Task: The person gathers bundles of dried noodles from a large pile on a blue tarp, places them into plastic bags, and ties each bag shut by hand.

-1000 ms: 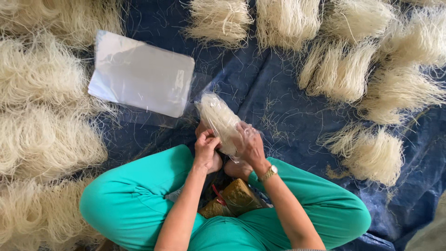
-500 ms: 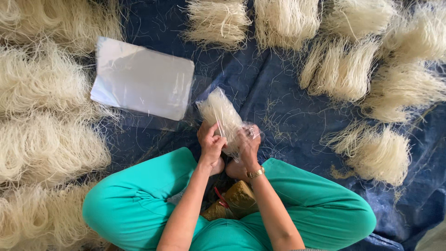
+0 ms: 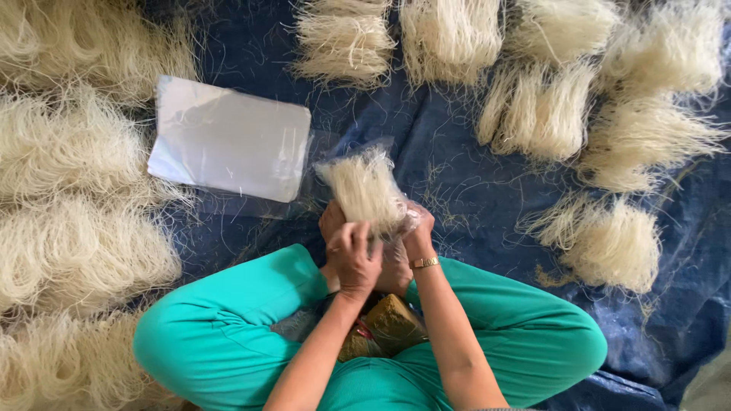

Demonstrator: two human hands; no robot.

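**Noodle bundle going into the clear bag, held in both hands over your lap**

You sit cross-legged on the blue tarp (image 3: 457, 190), and the bundle of pale dried noodles (image 3: 364, 190) sits just beyond your knees, its far end fanned out and its near end gathered in your hands. A clear plastic bag (image 3: 396, 164) wraps it loosely; you can see the film glinting along the right edge and over the top. Your left hand (image 3: 354, 259) is closed over the near end of the bundle from above, and your right hand (image 3: 417, 236), with the gold watch (image 3: 425, 262) at the wrist, is closed on the bag and bundle from the right side. Both grips look firm on the same end.

To do this well, keep the strands lying parallel and squeeze only at the gathered end; these threads look brittle and thin, and stray ones already litter the tarp. Hold the film taut with your right hand so the loose fringe at the far end slides in without snagging or snapping.

The noodles are cream-white, fine as hair, folded into a flat hank that widens away from you. To the far left, just beside the bundle, lies a stack of empty clear bags (image 3: 228, 137). More noodle hanks (image 3: 76, 251) lie in rows down the left, and others (image 3: 609, 236) spread across the right and far side, well apart from your hands
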